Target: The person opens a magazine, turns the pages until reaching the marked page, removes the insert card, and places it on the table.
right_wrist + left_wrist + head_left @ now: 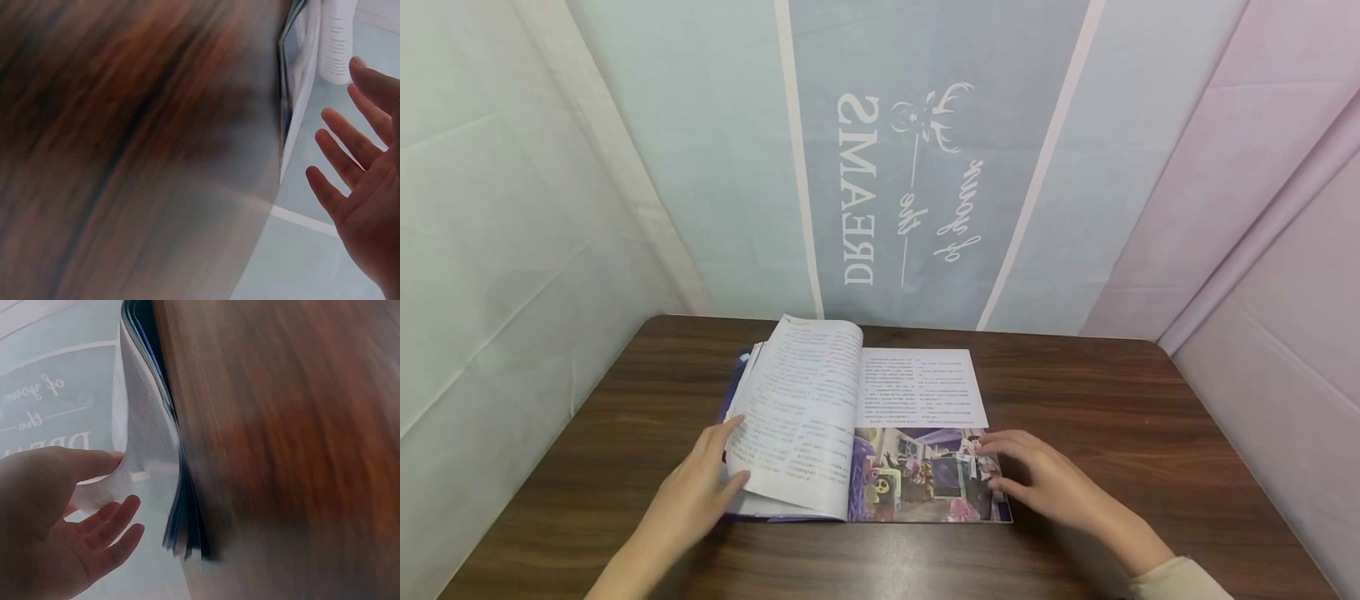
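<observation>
An open magazine lies on the table, its right side showing text above a colourful cartoon picture. My left hand pinches the outer edge of a lifted text page, which bows up over the left side. Seen from the left wrist, the page curves between the thumb and fingers of that hand. Over the right edge of the picture, my right hand has its fingers loosely extended. In the right wrist view this hand shows spread fingers with nothing between them.
A dark brown wooden table carries the magazine near its front. Behind it hangs a pale blue-green curtain with white lettering, and light cloth walls close in both sides.
</observation>
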Tool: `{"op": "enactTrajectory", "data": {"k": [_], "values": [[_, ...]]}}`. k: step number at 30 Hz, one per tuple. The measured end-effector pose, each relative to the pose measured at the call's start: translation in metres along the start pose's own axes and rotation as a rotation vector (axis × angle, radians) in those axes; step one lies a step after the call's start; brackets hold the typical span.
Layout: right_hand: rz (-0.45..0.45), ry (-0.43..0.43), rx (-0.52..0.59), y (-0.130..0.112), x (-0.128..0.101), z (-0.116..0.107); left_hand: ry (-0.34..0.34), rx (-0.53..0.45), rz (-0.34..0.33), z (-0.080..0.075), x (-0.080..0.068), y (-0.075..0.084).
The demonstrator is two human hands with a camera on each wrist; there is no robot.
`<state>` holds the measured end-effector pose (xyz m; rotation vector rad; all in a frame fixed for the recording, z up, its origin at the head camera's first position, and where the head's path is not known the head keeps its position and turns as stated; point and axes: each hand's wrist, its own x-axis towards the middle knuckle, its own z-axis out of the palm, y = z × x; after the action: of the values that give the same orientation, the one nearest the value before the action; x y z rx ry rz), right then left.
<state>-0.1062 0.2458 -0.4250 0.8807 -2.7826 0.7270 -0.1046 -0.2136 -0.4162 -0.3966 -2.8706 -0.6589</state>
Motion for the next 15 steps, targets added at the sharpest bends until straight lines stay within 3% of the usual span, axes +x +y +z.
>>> {"op": "enactTrajectory", "data": {"k": [8, 15], "values": [[0.025, -0.105, 0.042, 0.005, -0.004, 0.004, -0.082, 0.070, 0.014, 0.003, -0.004, -0.013], [0.006, -0.140, 0.038, 0.009, -0.007, 0.007, -0.132, 0.090, 0.013, 0.005, -0.004, -0.024]]}}
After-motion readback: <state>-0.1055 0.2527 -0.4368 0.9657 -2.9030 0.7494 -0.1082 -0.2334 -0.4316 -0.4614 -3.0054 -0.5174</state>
